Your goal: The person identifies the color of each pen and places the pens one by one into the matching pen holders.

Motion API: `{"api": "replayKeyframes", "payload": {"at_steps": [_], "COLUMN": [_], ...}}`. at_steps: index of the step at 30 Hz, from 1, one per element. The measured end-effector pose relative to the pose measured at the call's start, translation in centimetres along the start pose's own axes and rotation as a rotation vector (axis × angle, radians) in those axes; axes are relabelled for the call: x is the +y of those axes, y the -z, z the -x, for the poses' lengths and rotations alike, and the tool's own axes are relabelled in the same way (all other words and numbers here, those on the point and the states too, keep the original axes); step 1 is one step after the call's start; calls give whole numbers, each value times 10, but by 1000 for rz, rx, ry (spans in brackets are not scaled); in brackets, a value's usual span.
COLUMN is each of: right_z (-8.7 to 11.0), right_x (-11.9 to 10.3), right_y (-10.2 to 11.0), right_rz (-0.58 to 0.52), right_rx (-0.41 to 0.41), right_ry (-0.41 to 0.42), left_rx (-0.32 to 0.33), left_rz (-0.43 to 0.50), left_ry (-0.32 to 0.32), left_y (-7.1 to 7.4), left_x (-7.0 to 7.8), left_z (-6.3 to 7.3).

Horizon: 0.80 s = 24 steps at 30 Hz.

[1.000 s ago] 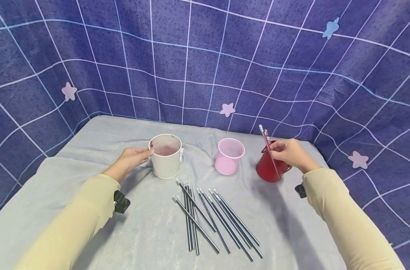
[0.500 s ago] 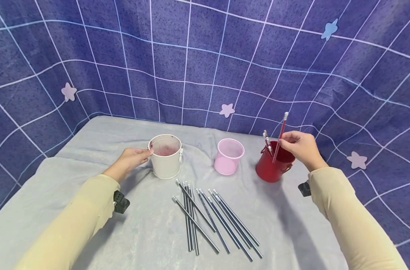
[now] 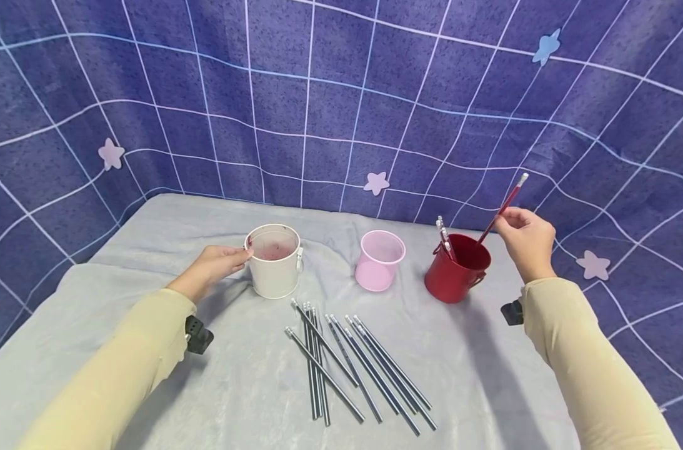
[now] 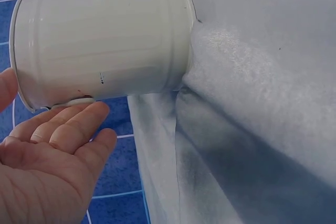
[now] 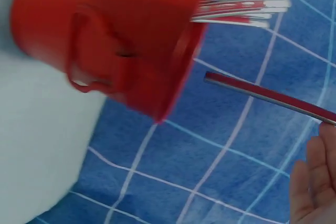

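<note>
My right hand (image 3: 525,240) pinches a red pencil (image 3: 501,209), its eraser end up. In the right wrist view the lower end of this pencil (image 5: 262,94) is outside the mouth of the red bucket (image 5: 152,40), apart from the rim. Several more red pencils (image 3: 445,234) lean inside the red bucket (image 3: 450,281) at its left side. On the left, my left hand (image 3: 214,267) grips the rim of a white bucket (image 3: 275,278), thumb at the rim and fingers against the outer wall (image 4: 105,40). Reddish marks show inside it.
A pink mesh cup (image 3: 377,272) stands between the two buckets. Several dark pencils (image 3: 347,365) lie loosely spread on the grey cloth (image 3: 234,387) in front. Behind hangs a blue gridded curtain (image 3: 330,106) with star shapes.
My right hand has drawn one red pencil up from the red bucket and moved it to the right, leaving other pencils inside. The left hand stays on the white bucket's rim.
</note>
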State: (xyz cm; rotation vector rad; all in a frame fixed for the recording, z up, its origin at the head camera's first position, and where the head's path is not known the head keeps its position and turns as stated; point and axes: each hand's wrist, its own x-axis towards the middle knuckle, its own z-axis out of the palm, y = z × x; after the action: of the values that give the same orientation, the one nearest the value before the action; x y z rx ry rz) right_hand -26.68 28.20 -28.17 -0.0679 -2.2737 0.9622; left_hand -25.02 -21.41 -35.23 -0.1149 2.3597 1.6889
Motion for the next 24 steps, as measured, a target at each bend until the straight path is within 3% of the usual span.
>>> {"api": "replayKeyframes", "payload": {"at_steps": [11, 24], "right_z": [16, 27], "right_x": [31, 43], "right_y": [-20, -34], "right_rz": [174, 269], "right_rx": [-120, -367], "right_ry": [-43, -24], "left_rx": [-2, -2], "left_rz": [-3, 20], "left_ry": [5, -3], "left_y": [1, -1], "left_x": [-1, 2], "left_z": [-1, -1]}}
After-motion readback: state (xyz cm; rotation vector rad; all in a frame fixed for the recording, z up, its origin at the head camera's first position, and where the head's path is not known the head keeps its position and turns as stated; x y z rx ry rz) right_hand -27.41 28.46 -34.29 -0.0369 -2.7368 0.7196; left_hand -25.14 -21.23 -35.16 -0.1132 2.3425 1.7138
